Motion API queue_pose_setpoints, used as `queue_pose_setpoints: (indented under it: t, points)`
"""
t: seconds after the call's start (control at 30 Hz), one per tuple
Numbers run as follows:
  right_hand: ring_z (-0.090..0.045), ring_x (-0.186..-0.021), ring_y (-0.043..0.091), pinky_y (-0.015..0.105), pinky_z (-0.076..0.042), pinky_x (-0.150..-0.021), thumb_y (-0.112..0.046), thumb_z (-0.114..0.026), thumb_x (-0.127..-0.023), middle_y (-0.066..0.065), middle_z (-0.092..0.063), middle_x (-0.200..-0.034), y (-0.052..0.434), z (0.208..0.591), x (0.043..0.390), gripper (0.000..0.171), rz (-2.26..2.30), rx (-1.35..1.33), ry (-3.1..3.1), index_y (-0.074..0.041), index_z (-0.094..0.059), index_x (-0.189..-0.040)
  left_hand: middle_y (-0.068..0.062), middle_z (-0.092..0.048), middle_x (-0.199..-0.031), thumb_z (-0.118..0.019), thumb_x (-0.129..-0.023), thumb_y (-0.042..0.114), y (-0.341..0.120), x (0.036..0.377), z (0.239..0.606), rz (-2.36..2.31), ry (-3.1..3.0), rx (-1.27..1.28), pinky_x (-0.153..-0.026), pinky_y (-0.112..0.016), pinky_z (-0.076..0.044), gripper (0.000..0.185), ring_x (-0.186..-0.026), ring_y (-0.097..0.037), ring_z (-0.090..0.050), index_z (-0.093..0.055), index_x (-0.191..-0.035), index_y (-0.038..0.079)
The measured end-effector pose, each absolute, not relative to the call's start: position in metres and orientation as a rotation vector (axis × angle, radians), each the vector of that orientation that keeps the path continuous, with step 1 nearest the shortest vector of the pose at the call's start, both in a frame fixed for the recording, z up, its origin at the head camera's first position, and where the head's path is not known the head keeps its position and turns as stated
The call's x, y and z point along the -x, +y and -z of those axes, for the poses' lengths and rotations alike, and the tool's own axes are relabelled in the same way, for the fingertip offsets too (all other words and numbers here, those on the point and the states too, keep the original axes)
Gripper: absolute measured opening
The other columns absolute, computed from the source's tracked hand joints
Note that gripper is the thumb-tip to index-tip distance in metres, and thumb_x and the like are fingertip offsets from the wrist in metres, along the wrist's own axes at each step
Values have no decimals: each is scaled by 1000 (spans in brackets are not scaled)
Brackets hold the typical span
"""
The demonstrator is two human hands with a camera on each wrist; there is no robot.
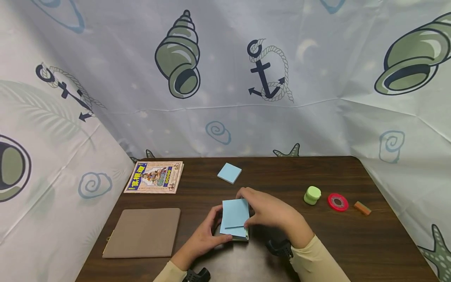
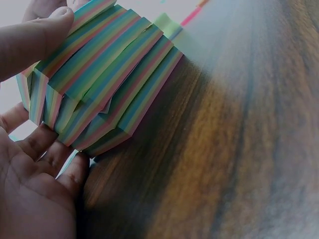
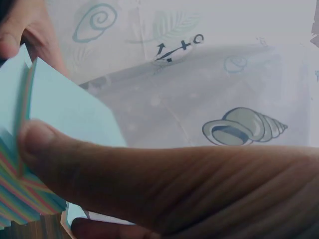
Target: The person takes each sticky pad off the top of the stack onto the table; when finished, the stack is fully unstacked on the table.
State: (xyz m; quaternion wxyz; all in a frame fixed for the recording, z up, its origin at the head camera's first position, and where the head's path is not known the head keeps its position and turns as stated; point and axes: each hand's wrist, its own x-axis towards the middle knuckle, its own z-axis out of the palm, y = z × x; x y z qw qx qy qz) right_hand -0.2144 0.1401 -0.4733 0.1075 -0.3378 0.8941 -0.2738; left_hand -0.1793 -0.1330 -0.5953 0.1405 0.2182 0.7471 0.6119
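Observation:
A tall stack of sticky note pads stands on the table in front of me, light blue on top, with striped rainbow edges in the left wrist view. My left hand holds the stack from its left side, thumb near the front and fingers around the far side. With my right hand, I grip the top sticky note pad, thumb at its near edge. This pad sits slightly askew over the one beneath. Behind the stack lies a single blue sticky note pad.
A taupe folder-like cover lies at the left, with comic-style booklets behind it. On the right are a green-capped small container, a red ring-shaped roll and an orange-brown block. A printed curtain hangs behind the table.

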Motion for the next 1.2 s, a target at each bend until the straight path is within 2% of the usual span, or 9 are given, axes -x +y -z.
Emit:
queue_pose_setpoints:
  t: [0.13, 0.27, 0.43, 0.6, 0.73, 0.83, 0.93, 1.0, 1.2]
  points:
    - [-66, -102, 18, 35, -57, -88, -16, -94, -87, -3, -62, -125, 142, 471, 216, 64, 821, 1018, 2667, -16, -54, -136, -13, -49, -163, -87, -94, 19, -134, 180, 596, -1765, 2158, -632, -118, -17, -42, 87, -148, -22, -52, -34, -164, 22]
    - [-67, -99, 17, 35, -58, -85, -11, -88, -93, -5, -63, -123, 144, 470, 216, 51, 866, 1033, 2688, -19, -55, -132, -14, -49, -162, -86, -95, 20, -134, 180, 597, -1757, 2158, -634, -118, -17, -42, 86, -149, -25, -51, -34, -164, 23]
    - [-60, -89, 8, 28, -55, -78, -10, -83, -97, -10, -60, -113, 148, 470, 219, 36, 951, 1063, 2735, -21, -60, -121, -13, -48, -163, -86, -95, 17, -134, 180, 596, -1775, 2133, -641, -119, -17, -40, 87, -149, -24, -50, -34, -164, 25]
    - [-52, -83, 8, 25, -48, -72, -8, -81, -97, -10, -52, -101, 151, 472, 225, 29, 1005, 1160, 2845, -22, -62, -113, -13, -50, -160, -86, -95, 16, -133, 180, 596, -1783, 2135, -656, -119, -17, -40, 90, -147, -20, -52, -32, -167, 15]
    - [-60, -88, 8, 28, -54, -75, -8, -79, -98, -10, -61, -104, 153, 476, 230, 28, 1085, 1173, 2954, -21, -65, -118, -10, -50, -160, -87, -94, 17, -133, 180, 595, -1772, 2145, -625, -121, -15, -37, 93, -149, -18, -51, -30, -168, 10]
    - [-68, -89, 8, 33, -61, -75, -11, -77, -101, -6, -69, -111, 154, 478, 231, 32, 1212, 1121, 2980, -20, -65, -129, -10, -50, -161, -88, -93, 17, -132, 180, 595, -1768, 2151, -615, -122, -15, -36, 94, -149, -19, -50, -31, -168, 11]
    - [-70, -84, 8, 32, -60, -68, -14, -76, -104, -2, -74, -113, 155, 479, 231, 41, 1333, 1054, 3001, -22, -62, -141, -12, -51, -160, -87, -94, 16, -132, 180, 594, -1769, 2156, -641, -121, -16, -38, 93, -146, -22, -52, -30, -167, 9]
    - [-67, -80, 8, 29, -57, -66, -15, -74, -105, -1, -75, -111, 155, 482, 233, 41, 1399, 1004, 3023, -23, -61, -144, -14, -51, -159, -86, -94, 15, -132, 179, 593, -1776, 2152, -661, -120, -16, -39, 93, -146, -22, -53, -30, -167, 8]
    - [-62, -68, 7, 28, -54, -60, -17, -65, -111, -2, -65, -103, 157, 502, 246, 13, 1664, 767, 2941, -18, -66, -124, -14, -50, -160, -86, -94, 15, -132, 179, 594, -1783, 2147, -674, -121, -15, -37, 93, -149, -20, -50, -30, -167, 9]
